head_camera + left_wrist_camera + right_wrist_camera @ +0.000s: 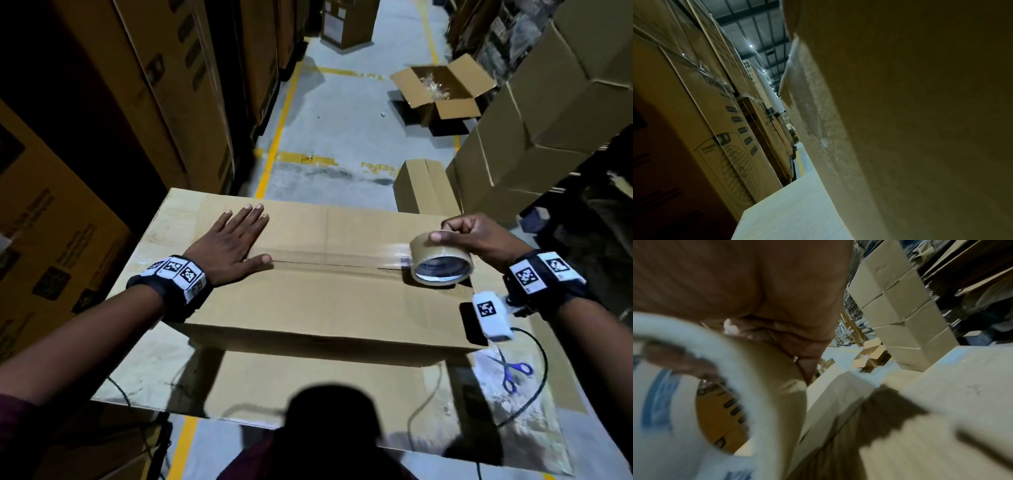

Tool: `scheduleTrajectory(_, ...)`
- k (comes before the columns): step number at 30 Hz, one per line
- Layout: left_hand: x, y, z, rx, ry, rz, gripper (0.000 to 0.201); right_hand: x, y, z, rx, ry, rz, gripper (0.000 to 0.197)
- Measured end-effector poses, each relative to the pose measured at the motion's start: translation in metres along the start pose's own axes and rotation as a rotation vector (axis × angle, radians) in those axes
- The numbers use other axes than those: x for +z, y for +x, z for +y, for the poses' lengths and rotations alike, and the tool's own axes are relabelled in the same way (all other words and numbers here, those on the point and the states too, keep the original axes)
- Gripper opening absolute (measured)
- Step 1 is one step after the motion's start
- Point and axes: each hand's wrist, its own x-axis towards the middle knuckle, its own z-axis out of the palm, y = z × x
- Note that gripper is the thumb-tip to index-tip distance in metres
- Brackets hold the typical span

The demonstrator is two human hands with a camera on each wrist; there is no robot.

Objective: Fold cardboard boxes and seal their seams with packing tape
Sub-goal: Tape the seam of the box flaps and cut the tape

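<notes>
Head view: one tape roll (442, 262), two hands.

The place is dim, and the far left side of the head view is almost black. Light comes from small white lamps (750, 46) high in the roof; they make thin star-like streaks. A round dark shadow (334, 416) falls on the cardboard near the bottom. The clear tape strip (342, 255) shines a little. Straight lines bend near the edges. In the right wrist view, the tape roll (748, 369) is very close and blurry. The left wrist view looks grainy and brown.
</notes>
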Motion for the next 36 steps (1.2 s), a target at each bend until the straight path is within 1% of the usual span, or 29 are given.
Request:
scheduleTrajectory(5,0.003,0.000,-0.002,-0.017,0.007,-0.007,0.099,-0.055,-0.025,0.034,0.051,-0.086,0.134,0.065)
scheduleTrajectory(8,0.005,0.001,0.000,-0.016,0.010,0.009,0.099,-0.072,-0.035,0.049,0.098,-0.128,0.167,0.061)
scheduleTrajectory(10,0.006,0.002,0.000,-0.018,0.022,0.008,0.098,-0.069,-0.033,0.053,0.112,-0.160,0.152,0.055)
scheduleTrajectory(12,0.007,0.002,-0.001,-0.021,0.026,0.008,0.098,-0.064,-0.028,0.055,0.132,-0.212,0.166,0.049)
scheduleTrajectory(15,0.008,0.002,-0.002,-0.023,0.033,0.009,0.097,-0.062,-0.021,0.061,0.126,-0.201,0.193,0.047)
scheduleTrajectory(17,0.009,0.002,-0.002,-0.025,0.038,0.002,0.097,-0.062,-0.017,0.068,0.133,-0.206,0.172,0.046)
scheduleTrajectory(19,0.010,0.002,-0.002,-0.023,0.033,0.001,0.098,-0.061,-0.013,0.077,0.139,-0.211,0.143,0.048)
scheduleTrajectory(22,0.011,0.002,-0.003,-0.023,0.041,0.005,0.099,-0.060,-0.012,0.090,0.117,-0.225,0.128,0.057)
scheduleTrajectory(25,0.011,0.002,-0.002,-0.017,0.048,0.006,0.098,-0.058,-0.012,0.099,0.107,-0.215,0.142,0.059)
scheduleTrajectory(29,0.012,0.003,-0.004,-0.013,0.047,0.008,0.096,-0.051,-0.011,0.102,0.043,-0.272,0.146,0.063)
scheduleTrajectory(31,0.012,0.003,-0.005,-0.012,0.047,0.009,0.096,-0.047,-0.009,0.106,0.017,-0.313,0.159,0.064)
scheduleTrajectory(33,0.012,0.003,-0.004,-0.013,0.046,0.008,0.095,-0.040,-0.007,0.110,0.001,-0.405,0.179,0.065)
scheduleTrajectory(34,0.011,0.003,-0.004,-0.013,0.050,0.004,0.095,-0.036,-0.006,0.114,-0.002,-0.446,0.202,0.065)
scheduleTrajectory(36,0.009,0.002,-0.003,-0.013,0.056,-0.004,0.094,-0.030,-0.005,0.122,0.020,-0.456,0.285,0.065)
